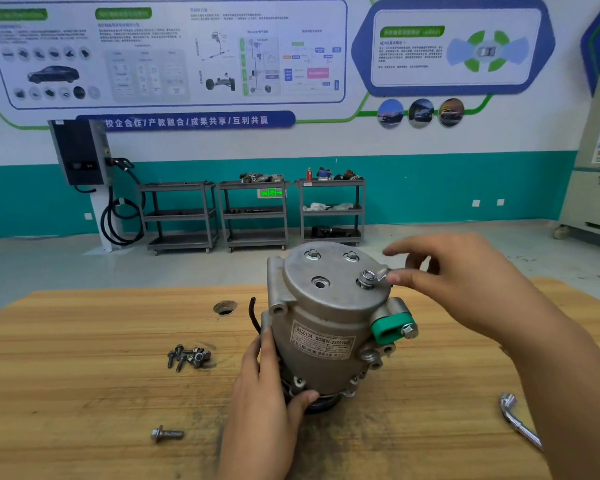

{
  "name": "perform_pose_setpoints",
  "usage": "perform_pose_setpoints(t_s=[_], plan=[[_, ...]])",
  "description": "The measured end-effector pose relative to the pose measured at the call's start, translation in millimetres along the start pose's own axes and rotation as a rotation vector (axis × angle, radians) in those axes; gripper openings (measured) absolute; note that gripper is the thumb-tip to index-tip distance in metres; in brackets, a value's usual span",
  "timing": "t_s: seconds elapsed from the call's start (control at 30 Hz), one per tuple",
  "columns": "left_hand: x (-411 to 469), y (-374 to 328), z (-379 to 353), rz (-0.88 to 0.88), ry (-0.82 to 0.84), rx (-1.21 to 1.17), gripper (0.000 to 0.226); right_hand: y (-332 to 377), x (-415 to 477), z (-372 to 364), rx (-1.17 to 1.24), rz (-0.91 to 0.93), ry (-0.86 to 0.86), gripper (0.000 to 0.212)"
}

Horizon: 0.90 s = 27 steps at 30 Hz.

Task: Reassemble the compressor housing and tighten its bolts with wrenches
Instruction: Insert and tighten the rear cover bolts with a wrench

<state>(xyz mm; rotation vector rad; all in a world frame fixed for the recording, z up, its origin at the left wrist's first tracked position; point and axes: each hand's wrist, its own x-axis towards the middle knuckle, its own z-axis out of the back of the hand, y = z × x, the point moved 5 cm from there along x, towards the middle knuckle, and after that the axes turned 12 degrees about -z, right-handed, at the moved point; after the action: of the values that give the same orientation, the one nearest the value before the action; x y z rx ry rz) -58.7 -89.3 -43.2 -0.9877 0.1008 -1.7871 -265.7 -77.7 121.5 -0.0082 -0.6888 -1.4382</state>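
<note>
Far left behind the compressor (326, 323): wall charger box (78, 152) with a looped black cable. Three grey carts (253, 214) stand behind it, their contents too small to identify.

Wall banner (186, 121) above and behind reads "校企合作 / 产教融合 / 成果共享 / 互利共赢". On the blue panel up right only "ADAS" is legible; the rest of the poster text is blurred.

Left of the compressor on the wooden desk (84, 393): a pile of flange bolts (189, 356), count unclear. One loose bolt (167, 434) lies nearer the camera. A hole (225, 307) in the desk is just behind-left.

Left hand (267, 393) grips the compressor's lower left side, fingers up the flank, thumb curled across the bottom front. It hides part of the base.

The compressor stands upright mid-desk, end plate up and tilted toward the camera. Its label (321, 342) reads "8320134 SGMW-24551", last digits and lower lines unreadable. A green cap (390, 327) with a bolt sits on its right side. The top plate shows two seated bolts at the back and an open hole front-left.

Right hand (465, 282) is at the upper right edge, thumb and fingers pinching a small wrench (378, 276) whose head sits on the front-right top bolt. The wrench shank is mostly hidden by the fingers.

Right of the compressor, near the desk edge: a bent chrome socket wrench (518, 422), its lower end cut off by the forearm.
</note>
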Motion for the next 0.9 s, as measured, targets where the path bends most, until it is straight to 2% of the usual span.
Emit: perform_pose_setpoints(t_s=[0.1,0.27,0.37,0.7,0.9], plan=[[0,0,0,0.004,0.005,0.008,0.109,5,-9,3,0.007,0.062,0.090,0.021],[0,2,0,0.017,0.003,-0.016,0.109,17,-20,7,0.091,0.149,0.200,0.038],[-1,2,0,0.016,0.009,-0.039,0.109,27,-21,0,0.119,0.219,0.234,0.039],[-1,2,1,0.021,0.004,-0.033,0.105,27,-7,-18,0.184,0.242,0.000,0.019],[-1,1,-1,0.020,-0.019,-0.058,0.108,23,-3,-25,0.204,0.187,-0.085,0.032]])
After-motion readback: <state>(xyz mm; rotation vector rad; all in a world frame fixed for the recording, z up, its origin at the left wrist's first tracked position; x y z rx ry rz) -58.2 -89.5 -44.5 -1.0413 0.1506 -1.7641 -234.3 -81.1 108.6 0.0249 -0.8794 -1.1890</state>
